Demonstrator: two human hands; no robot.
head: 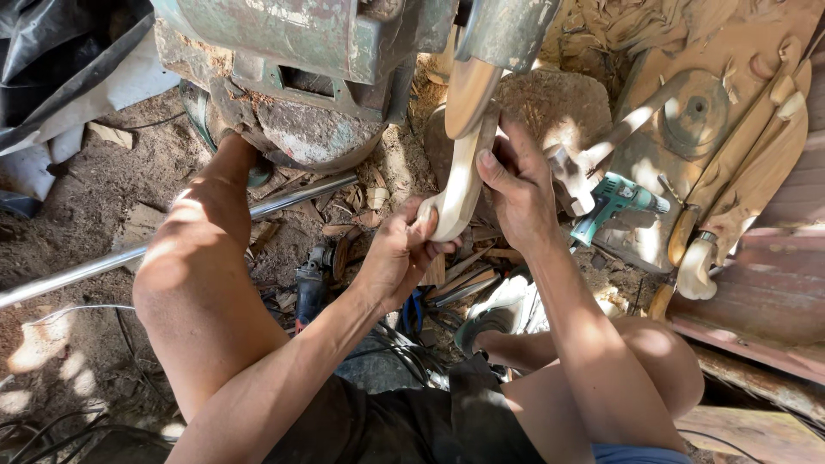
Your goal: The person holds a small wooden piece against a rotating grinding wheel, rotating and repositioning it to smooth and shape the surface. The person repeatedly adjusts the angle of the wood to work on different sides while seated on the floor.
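A pale curved wooden piece (pixel 461 176) is pressed up against the round sanding wheel (pixel 468 93) of an old green machine (pixel 309 51). My left hand (pixel 397 253) grips the lower rounded end of the piece from below. My right hand (pixel 518 185) wraps its middle from the right, thumb laid along the wood. The wood's top end touches the wheel under a metal guard (pixel 507 30). Both my bare knees frame the view.
A metal pipe (pixel 129 253) runs across the dirt at left. A teal power drill (pixel 614 202), a wooden mallet (pixel 584 163) and carved wooden parts (pixel 739 172) lie at right. An angle grinder (pixel 311 288), cables and wood scraps lie below my hands. Black plastic sheeting (pixel 60 60) is at top left.
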